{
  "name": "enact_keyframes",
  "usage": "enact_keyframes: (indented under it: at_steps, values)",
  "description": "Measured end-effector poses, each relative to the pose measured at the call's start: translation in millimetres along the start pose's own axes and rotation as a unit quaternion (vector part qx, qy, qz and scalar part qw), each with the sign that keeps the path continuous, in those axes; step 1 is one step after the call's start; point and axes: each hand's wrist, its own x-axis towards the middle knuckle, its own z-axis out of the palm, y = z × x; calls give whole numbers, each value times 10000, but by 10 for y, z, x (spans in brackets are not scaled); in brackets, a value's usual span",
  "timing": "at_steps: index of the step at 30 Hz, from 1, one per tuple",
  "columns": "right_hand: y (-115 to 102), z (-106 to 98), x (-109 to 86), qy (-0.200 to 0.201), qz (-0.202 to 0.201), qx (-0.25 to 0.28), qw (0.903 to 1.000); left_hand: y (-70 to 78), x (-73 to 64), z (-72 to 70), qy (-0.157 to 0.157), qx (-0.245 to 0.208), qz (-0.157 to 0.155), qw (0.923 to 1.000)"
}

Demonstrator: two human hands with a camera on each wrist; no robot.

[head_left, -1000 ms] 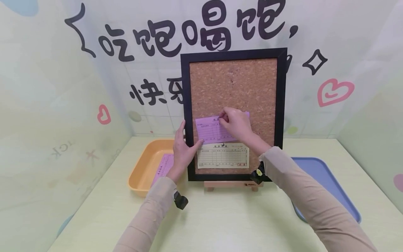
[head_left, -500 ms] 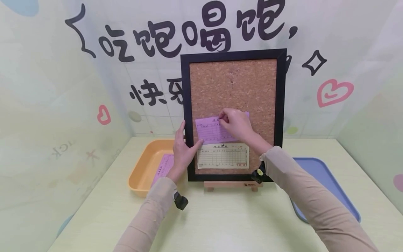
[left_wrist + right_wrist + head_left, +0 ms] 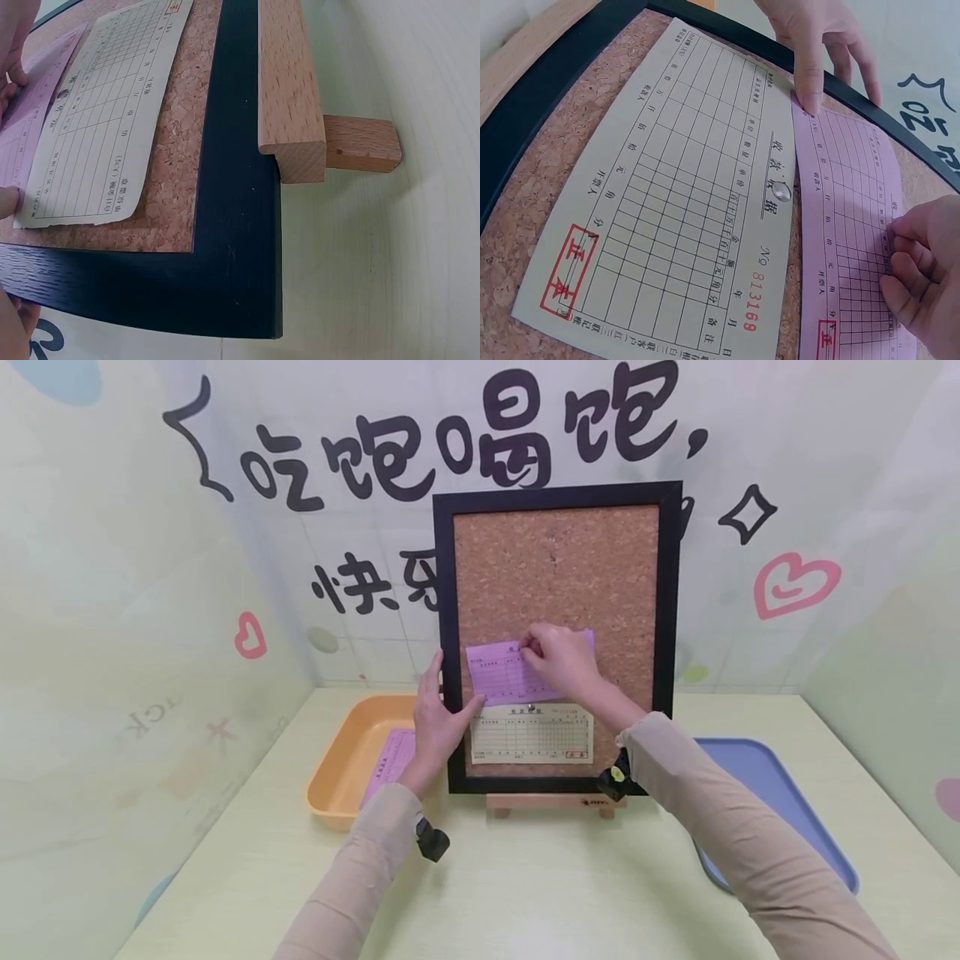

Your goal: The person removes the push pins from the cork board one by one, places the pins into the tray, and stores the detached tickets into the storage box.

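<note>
A cork board (image 3: 555, 568) in a black frame leans upright on a small wooden easel (image 3: 555, 801). On its lower part a cream receipt slip (image 3: 532, 739) hangs from a silver thumbtack (image 3: 781, 192). Above it, a purple receipt slip (image 3: 495, 672) lies flat against the cork. My left hand (image 3: 438, 718) grips the board's left edge, its thumb pressing the purple slip's lower left corner and its fingers round the frame. My right hand (image 3: 566, 662) pinches at the purple slip's upper middle; the tiny thing between its fingertips, thumbtack-like, is almost wholly hidden.
An orange tray (image 3: 330, 777) with another purple slip (image 3: 390, 764) stands on the table left of the board. To the right lies a blue tray (image 3: 795, 810), partly behind the right sleeve. A printed wall covering (image 3: 360, 652) stands behind the board.
The head view has shifted slightly, so the scene sits a little lower. Both hands keep their places on the board and the purple slip.
</note>
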Motion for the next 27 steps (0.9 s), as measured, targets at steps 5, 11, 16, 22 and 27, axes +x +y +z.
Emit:
enact_keyframes:
  at_steps: [5, 11, 16, 22, 27]
  values:
    - [28, 20, -12, 98, -92, -50, 9999, 4, -6, 5, -20, -45, -28, 10000]
    - [55, 14, -39, 100, -108, 42, 9999, 7, -14, 10, -88, -48, -77, 9999]
    - [79, -3, -80, 100, -71, 262, 9996, 8, -17, 15, -89, -72, -90, 9999]
    - [105, -26, -126, 118, -103, 429, 9990, 4, -11, 13, -33, -109, -55, 9999]
    - [132, -41, -161, 63, -46, 456, 9989, 9, -11, -6, -24, -106, -59, 9999]
